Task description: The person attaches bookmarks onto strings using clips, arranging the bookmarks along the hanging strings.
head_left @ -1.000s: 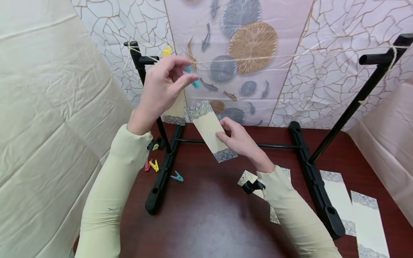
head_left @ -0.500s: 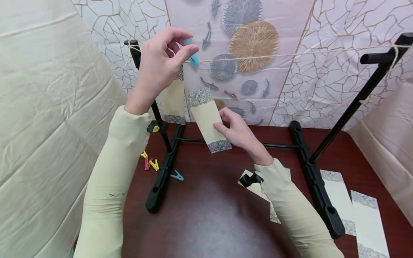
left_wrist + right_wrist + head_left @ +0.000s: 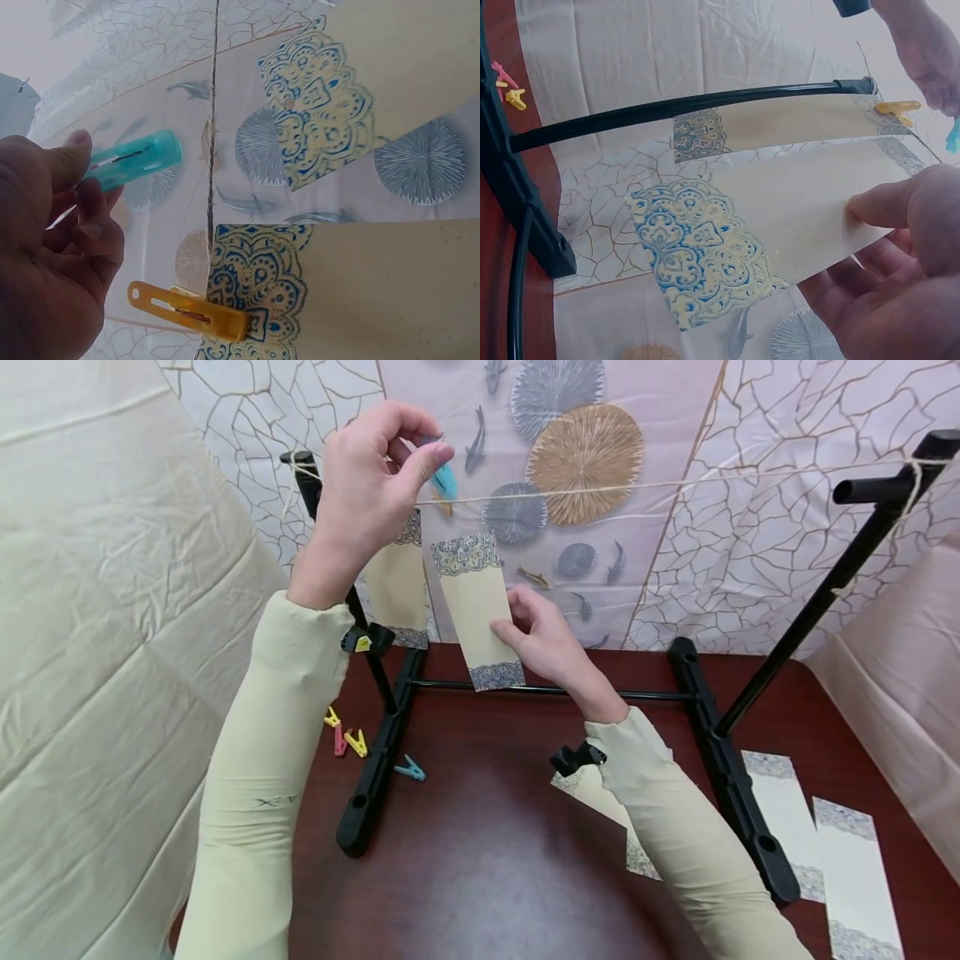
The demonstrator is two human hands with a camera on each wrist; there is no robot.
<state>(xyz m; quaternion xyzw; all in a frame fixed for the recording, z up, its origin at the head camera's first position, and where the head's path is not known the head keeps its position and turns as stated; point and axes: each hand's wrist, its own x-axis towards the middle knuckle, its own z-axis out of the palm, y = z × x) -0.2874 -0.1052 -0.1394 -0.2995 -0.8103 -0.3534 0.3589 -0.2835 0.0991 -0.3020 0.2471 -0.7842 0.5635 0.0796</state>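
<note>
My left hand (image 3: 371, 485) pinches a turquoise clothespin (image 3: 139, 160) by its handle end, just above the twine (image 3: 600, 492) strung between the posts. My right hand (image 3: 546, 635) grips a cream card (image 3: 480, 618) with blue lace-patterned ends by its right edge, thumb on the front and fingers behind. The card stands nearly upright, its top edge a little below the twine. To its left a similar card (image 3: 397, 585) hangs from the twine, held by a yellow clothespin (image 3: 191, 313) that shows in the left wrist view.
A black stand (image 3: 375, 785) carries the twine. Loose clothespins lie by its left foot: a blue one (image 3: 410, 768), a yellow one (image 3: 356, 743) and several others. More patterned cards lie at right, one (image 3: 858, 868) outside the stand's right foot and one partly under my right sleeve (image 3: 675, 827).
My left hand has risen with the turquoise clothespin, from below the twine to above it. My right hand has lifted the card towards the twine and turned it more upright.
</note>
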